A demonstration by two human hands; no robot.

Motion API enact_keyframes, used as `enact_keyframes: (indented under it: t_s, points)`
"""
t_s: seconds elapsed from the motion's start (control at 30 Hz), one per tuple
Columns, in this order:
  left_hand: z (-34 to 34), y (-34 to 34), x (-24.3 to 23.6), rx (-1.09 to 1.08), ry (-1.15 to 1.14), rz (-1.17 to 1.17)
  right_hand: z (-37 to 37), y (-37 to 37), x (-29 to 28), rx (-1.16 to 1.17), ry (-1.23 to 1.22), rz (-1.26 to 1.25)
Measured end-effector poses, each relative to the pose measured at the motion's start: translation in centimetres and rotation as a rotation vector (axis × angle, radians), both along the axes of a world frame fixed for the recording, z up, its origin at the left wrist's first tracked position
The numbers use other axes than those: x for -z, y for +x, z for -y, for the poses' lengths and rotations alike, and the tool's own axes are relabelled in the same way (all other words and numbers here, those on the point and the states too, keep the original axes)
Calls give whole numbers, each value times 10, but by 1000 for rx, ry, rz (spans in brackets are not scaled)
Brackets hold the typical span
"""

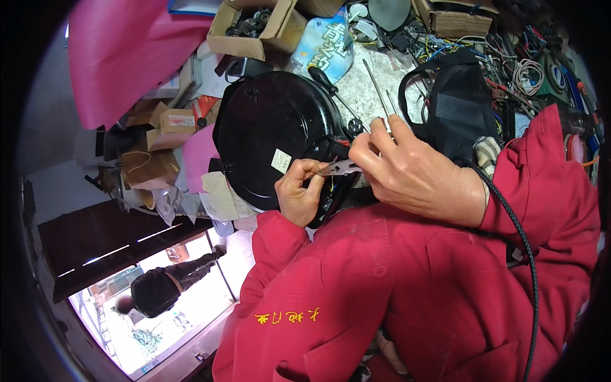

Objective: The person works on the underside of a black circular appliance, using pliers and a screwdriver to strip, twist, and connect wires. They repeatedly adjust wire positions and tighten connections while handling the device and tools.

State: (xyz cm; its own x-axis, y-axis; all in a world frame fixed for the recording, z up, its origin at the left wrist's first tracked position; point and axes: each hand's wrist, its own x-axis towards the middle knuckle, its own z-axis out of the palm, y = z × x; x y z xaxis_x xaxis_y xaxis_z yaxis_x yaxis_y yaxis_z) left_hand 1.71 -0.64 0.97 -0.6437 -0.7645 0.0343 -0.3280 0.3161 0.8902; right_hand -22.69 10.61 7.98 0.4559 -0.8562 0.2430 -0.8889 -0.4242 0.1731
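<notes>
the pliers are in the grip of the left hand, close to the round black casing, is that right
Wrong hand: the head view shows the pliers in the grip of the right hand, close to the round black casing.

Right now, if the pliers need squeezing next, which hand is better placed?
Right, I'd judge. The right hand grips the pliers, jaws pointing toward the left hand. The left's fingertips are close together by the jaw tips, likely better for steadying; anything pinched there is too small to tell.
</notes>
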Motion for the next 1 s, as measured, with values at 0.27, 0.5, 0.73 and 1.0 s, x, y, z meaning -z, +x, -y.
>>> enact_keyframes:
  t_s: [0.27, 0.5, 0.73, 1.0]
  points:
    - [0, 0, 1, 2, -7, -23, -3, 3, -4, 23, -31, -50]
    - [-1, -3, -1, -31, -37, 16, -3, 3, -7, 23, -55, -52]
    - [-2, -3, 1, -42, -78, 20, -4, 5, -6, 4, -35, -49]
    - [-2, -4, -3, -22, -113, 39, -3, 7, -4, -11, -29, -67]
